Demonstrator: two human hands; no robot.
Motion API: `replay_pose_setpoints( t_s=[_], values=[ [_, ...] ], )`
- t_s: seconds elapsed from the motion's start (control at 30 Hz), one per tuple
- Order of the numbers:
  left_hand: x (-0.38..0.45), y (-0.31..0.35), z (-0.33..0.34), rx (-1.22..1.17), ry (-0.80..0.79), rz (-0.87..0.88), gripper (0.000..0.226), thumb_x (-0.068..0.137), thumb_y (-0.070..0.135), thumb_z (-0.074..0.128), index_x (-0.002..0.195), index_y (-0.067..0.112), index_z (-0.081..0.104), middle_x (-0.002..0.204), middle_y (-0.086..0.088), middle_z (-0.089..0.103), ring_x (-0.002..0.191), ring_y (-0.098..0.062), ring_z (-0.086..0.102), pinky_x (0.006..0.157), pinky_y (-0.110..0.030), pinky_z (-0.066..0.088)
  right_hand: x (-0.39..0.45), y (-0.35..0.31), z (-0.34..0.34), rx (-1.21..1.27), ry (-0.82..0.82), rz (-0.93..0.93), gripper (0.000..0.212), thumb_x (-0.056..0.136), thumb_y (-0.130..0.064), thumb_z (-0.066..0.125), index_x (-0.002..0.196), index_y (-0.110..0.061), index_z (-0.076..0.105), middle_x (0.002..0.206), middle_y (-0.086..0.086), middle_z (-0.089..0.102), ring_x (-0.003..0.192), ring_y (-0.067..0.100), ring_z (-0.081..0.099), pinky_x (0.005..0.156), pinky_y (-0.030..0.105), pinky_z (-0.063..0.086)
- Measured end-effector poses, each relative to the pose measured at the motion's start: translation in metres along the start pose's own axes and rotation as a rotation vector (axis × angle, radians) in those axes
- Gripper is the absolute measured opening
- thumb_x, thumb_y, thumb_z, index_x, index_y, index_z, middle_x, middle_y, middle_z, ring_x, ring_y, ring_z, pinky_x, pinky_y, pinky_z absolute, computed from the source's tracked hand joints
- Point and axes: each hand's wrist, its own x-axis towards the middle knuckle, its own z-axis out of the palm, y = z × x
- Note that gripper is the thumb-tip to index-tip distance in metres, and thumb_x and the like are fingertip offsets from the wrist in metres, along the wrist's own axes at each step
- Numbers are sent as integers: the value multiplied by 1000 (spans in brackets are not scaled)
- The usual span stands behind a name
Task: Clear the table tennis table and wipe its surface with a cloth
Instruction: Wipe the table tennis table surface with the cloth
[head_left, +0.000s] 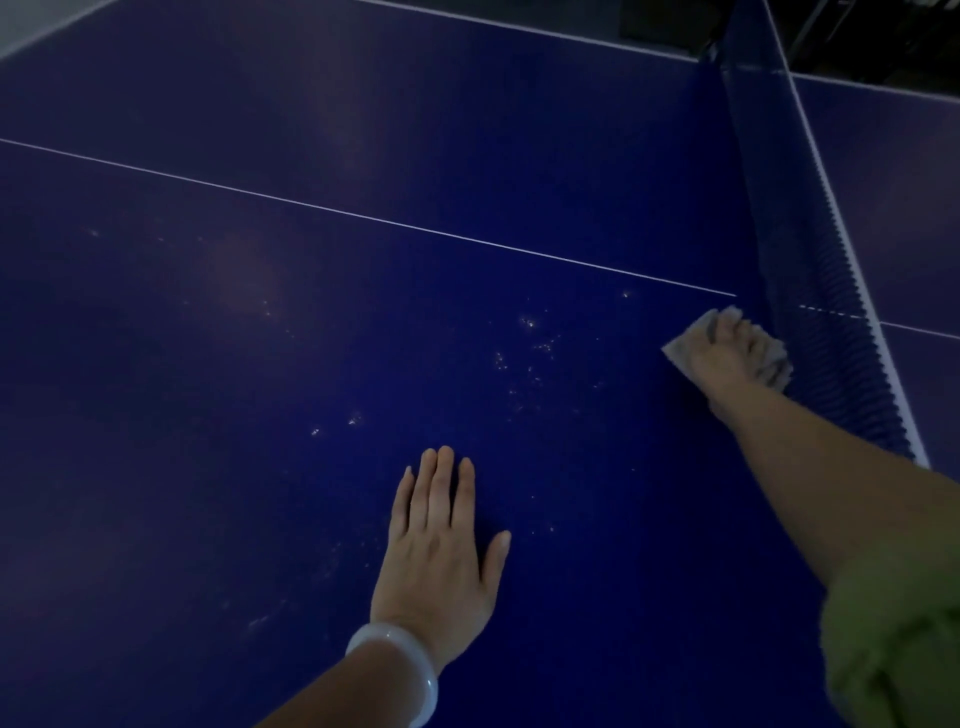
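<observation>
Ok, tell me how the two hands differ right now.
The left hand lies flat and bare on the table, fingers straight; the right hand presses a grey cloth onto it. The left sits near the person, the right reaches far out beside the net. The left wrist wears a pale bangle; the right arm shows a green sleeve. Both rest on the blue surface.
</observation>
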Motion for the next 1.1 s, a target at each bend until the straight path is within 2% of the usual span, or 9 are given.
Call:
replay_pose_setpoints(
  t_s=[0.17, 0.33, 0.43, 0.5, 0.6, 0.73, 0.83, 0.97, 1.1],
  values=[
    [1, 1, 1, 1, -5, -6, 75, 98, 60, 9, 155, 11, 13, 163, -9, 5, 150, -22, -5, 119, -45, -1, -3, -96, 25, -157, 84, -100, 75, 85, -70, 36, 144, -23, 37, 144, 14, 45, 128, 43, 42, 103, 64, 28],
    [1, -1, 4, 26, 14, -9, 77, 95, 62, 2, 155, 13, -1, 163, -7, -8, 149, -19, -17, 122, -42, -6, -98, -129, 113, -380, -107, -791, 61, 100, -50, 17, 155, -32, -3, 164, 3, -9, 150, 30, -12, 112, 65, -11],
    [1, 1, 2, 26, 23, -24, 77, 95, 62, 4, 155, 13, 5, 163, -8, -1, 150, -21, -10, 122, -42, -1, -135, -99, 127, -397, -56, -991, 61, 99, -55, 12, 153, -37, -8, 164, -1, -15, 149, 26, -20, 112, 60, -19],
    [1, 1, 2, 17, 27, -21, 77, 95, 61, 5, 155, 12, 7, 163, -9, 1, 150, -21, -7, 122, -42, -1, -126, -66, 113, -410, -15, -974, 61, 99, -54, 15, 152, -38, -11, 163, -4, -16, 149, 27, -17, 115, 61, -10],
    [0, 0, 4, 8, 28, -16, 78, 95, 62, 4, 155, 13, 5, 163, -8, -1, 150, -21, -11, 122, -41, -5, -93, 1, 77, -337, 38, -645, 61, 100, -52, 13, 153, -37, -12, 164, 0, -11, 150, 33, -5, 117, 64, 9],
    [1, -1, 7, 3, 50, -16, 79, 94, 62, 1, 155, 12, 3, 163, -9, -4, 149, -22, -13, 121, -41, -8, -94, 55, 56, -223, 124, -209, 62, 99, -55, 7, 155, -33, -9, 165, 6, -6, 151, 29, -4, 117, 63, 2],
    [0, -2, 8, 30, 62, -17, 79, 94, 61, 0, 155, 11, 4, 163, -10, -2, 150, -23, -11, 121, -42, -6, -138, 23, 79, -274, 165, -321, 66, 102, -49, 17, 154, -20, -9, 163, 12, 4, 149, 35, 7, 116, 61, 12],
    [-1, -2, 7, 36, 79, -9, 80, 93, 61, 0, 154, 10, 7, 163, -12, 1, 150, -23, -9, 121, -42, -6, -183, 11, 105, -419, 70, -824, 65, 96, -55, 6, 154, -31, -13, 164, 1, -11, 151, 27, -10, 118, 59, -7],
    [0, 2, 5, 25, 80, 5, 80, 94, 61, 1, 154, 9, 11, 162, -13, 6, 150, -25, -5, 122, -43, -3, -145, 76, 66, -464, 202, -600, 67, 94, -51, 7, 155, -29, -10, 164, 2, -3, 150, 31, 3, 115, 65, 7]
  ],
)
